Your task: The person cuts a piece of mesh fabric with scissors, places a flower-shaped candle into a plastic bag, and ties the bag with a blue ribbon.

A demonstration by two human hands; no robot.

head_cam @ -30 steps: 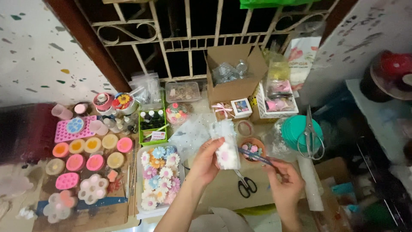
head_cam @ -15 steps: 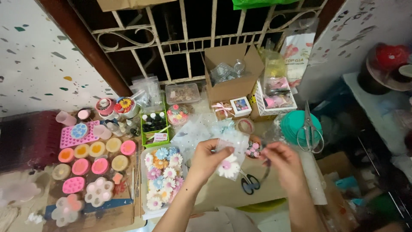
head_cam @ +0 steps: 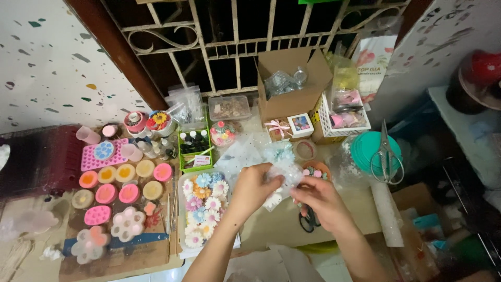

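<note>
Both hands are up over the counter's (head_cam: 271, 230) front edge: left hand (head_cam: 254, 189) and right hand (head_cam: 317, 198) pinching the same small clear flower bag (head_cam: 279, 180), scissors (head_cam: 309, 219) lying underneath.

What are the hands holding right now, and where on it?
Both hands, left and right, pinch a small clear bag with a flower inside, near its top.

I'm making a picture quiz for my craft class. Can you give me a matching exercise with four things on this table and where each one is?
Things:
1. clear bag
2. silver scissors
3. black scissors
4. flower tray

Places:
A. on the teal lid
B. between both hands
C. left of the left hand
D. on the table, partly under the right hand

Pairs: 1-B, 2-A, 3-D, 4-C
</note>
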